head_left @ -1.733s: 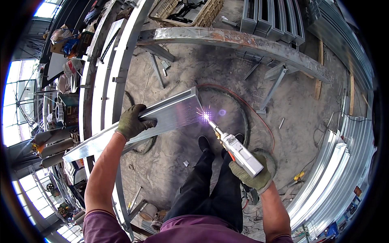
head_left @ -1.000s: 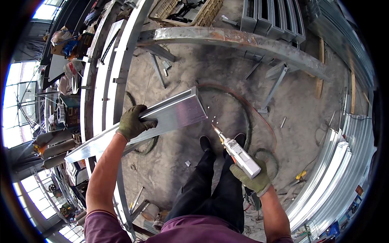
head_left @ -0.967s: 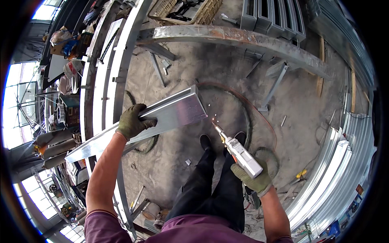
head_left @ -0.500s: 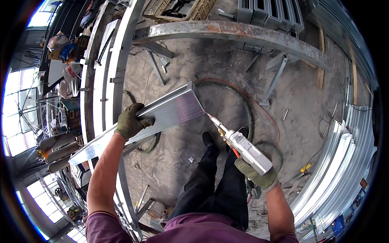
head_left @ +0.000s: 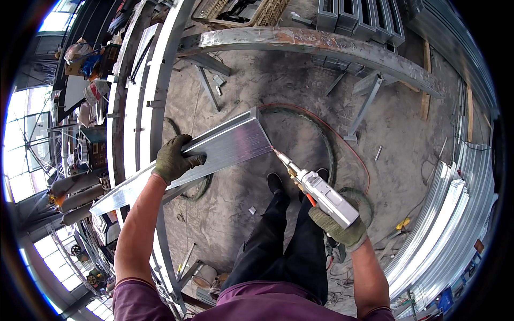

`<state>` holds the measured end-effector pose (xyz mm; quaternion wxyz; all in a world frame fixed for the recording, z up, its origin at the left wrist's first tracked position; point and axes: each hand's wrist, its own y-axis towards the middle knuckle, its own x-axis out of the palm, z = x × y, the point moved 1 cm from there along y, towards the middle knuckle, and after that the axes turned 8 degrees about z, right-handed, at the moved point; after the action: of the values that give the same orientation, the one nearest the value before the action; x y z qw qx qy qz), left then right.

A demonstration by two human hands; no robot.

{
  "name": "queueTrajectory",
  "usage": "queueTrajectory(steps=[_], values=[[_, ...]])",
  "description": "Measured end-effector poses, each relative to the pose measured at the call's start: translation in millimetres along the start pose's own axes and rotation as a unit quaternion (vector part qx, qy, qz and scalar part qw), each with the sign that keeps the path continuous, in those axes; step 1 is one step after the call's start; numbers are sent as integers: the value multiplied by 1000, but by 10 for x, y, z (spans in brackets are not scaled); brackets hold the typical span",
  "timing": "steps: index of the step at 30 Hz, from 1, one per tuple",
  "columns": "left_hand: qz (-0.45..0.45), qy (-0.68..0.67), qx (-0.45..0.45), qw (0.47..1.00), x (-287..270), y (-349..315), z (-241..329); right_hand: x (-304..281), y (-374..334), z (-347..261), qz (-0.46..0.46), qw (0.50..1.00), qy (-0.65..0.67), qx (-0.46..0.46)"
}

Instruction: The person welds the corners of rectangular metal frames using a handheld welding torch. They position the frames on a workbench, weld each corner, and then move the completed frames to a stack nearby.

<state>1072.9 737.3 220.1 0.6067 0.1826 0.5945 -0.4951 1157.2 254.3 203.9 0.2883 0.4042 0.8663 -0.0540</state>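
A long galvanized metal channel (head_left: 227, 143) slants across the view, its near corner pointing right. My left hand (head_left: 175, 159), in a green work glove, grips its upper edge with the thumb lying over the flat face. In my right hand (head_left: 339, 227), also gloved, is a silver-white handheld laser welding gun (head_left: 327, 197) with a copper nozzle (head_left: 279, 155). The nozzle tip touches or nearly touches the channel's right end corner; a faint reddish glow shows there. Purple light tints the metal face nearby.
A steel frame beam (head_left: 300, 38) crosses the far side, with rectangular metal boxes (head_left: 360, 24) beyond it. A red hose and dark cable (head_left: 331, 144) loop on the floor. Stacked metal profiles (head_left: 436, 214) lie at right. Gas cylinders (head_left: 80, 195) are at left.
Hardly anything differs. The welding gun and its nozzle have shifted very slightly along the channel's end, and the view has moved a little. Both hands keep their hold.
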Motion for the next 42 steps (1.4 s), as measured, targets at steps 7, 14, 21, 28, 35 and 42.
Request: queueTrajectory(steps=[7, 14, 21, 28, 35, 42], values=[[-3, -1, -7, 1000, -17, -4, 31, 13, 10, 5, 15, 996, -61, -60], [-4, -2, -8, 1000, -12, -1, 33, -13, 87, -47, 16, 1000, -10, -21], [1, -7, -3, 1000, 1, -2, 0, 17, 21, -22, -12, 991, 93, 91], [6, -13, -4, 1000, 10, 0, -8, 21, -75, 21, -39, 986, 107, 119], [5, -12, -5, 1000, -10, -8, 26, -33, -33, -27, -49, 994, 53, 76], [7, -9, 2, 1000, -12, -8, 20, 77, -197, 99, -40, 955, 181, 232]])
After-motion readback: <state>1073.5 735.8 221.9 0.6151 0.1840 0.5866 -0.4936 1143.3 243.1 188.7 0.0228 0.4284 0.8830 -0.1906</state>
